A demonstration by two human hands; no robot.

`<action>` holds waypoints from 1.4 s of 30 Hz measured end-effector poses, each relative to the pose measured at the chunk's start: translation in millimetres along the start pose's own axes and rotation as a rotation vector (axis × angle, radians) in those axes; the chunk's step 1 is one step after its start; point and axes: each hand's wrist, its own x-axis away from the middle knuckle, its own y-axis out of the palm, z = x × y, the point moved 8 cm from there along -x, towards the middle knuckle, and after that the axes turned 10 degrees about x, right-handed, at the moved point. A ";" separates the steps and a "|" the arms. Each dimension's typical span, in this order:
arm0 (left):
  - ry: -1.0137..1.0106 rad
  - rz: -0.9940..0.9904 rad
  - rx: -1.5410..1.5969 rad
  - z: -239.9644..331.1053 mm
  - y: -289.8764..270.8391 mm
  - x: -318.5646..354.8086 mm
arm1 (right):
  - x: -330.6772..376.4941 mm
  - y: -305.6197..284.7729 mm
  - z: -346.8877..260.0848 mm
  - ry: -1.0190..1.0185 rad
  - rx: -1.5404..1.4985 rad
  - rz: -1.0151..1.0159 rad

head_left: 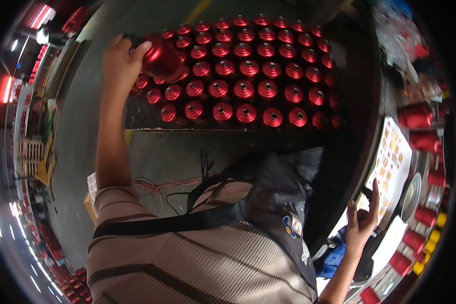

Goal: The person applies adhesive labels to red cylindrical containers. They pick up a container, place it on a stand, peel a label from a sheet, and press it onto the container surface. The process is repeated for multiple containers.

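My left hand (120, 63) is closed around a glossy red rounded metal body (161, 57) with a dark end, thumb pressed along its side. It is held tilted over the left end of several rows of red domed metal pieces (246, 90), each with a small metal fitting on top. These stand upright on a dark surface in front of me. My right hand (362, 225) is low at the right, its fingers apart. It is beside a white sheet with small printed pictures (394, 147); a small dark thing near its fingertips cannot be made out.
More red rounded pieces (415, 115) line the right edge, with yellow pieces (433, 236) below them. Clear plastic wrapping (403, 33) is at the upper right. Cables (162, 186) trail on the floor. A slatted light-coloured crate (29, 156) stands at the left.
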 end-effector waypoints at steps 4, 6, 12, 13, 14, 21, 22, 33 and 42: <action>-0.220 -0.024 -0.392 -152.4 4.3 66.7 | 4.3 14.5 23.5 0.050 0.013 -0.016; -0.291 0.009 -0.508 -220.5 7.0 113.2 | 3.2 15.3 24.3 0.083 -0.025 -0.004; -0.811 0.006 -0.600 -326.3 65.5 273.7 | -9.1 5.9 33.9 0.026 0.206 0.017; -0.880 0.021 -0.594 -332.9 76.8 294.4 | -11.6 1.5 34.5 0.009 0.286 0.001; -0.912 0.026 -0.571 -336.8 86.7 308.9 | -12.9 -1.6 37.9 -0.009 0.301 0.019; -0.914 0.031 -0.489 -334.2 124.8 347.8 | -7.7 -3.7 59.1 0.122 0.379 -0.015; -0.952 -0.020 -0.485 -335.7 129.5 343.9 | -5.2 -2.0 53.2 0.158 0.347 -0.032; -0.876 -0.333 -0.448 -369.3 195.2 279.2 | 57.8 -2.7 43.6 0.390 0.121 0.087; -0.509 0.095 0.070 -198.6 242.8 86.5 | 97.2 -48.4 40.7 0.538 -0.154 0.233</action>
